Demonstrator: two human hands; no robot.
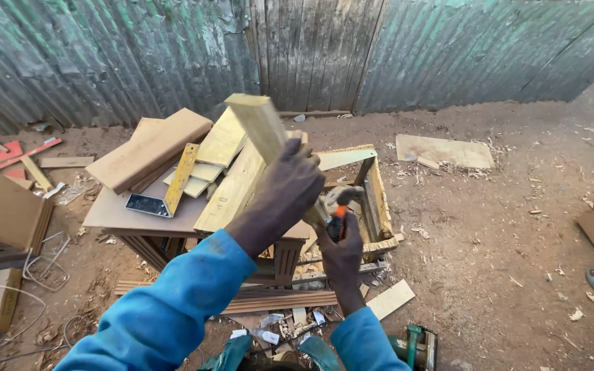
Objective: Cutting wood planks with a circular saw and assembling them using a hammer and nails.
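My left hand grips a pale wooden plank that rises up and away from me, above a small work table. My right hand sits just below and to the right, closed around a tool with an orange-and-black handle whose head is close to the plank's lower end. Both arms wear blue sleeves. The tool's head is partly hidden by my left hand.
The table carries stacked boards, a yellow square ruler and pale offcuts. A wooden frame lies on the dirt behind it. Scraps, boards and wires litter the ground; a power tool lies near my feet. A corrugated metal fence stands behind.
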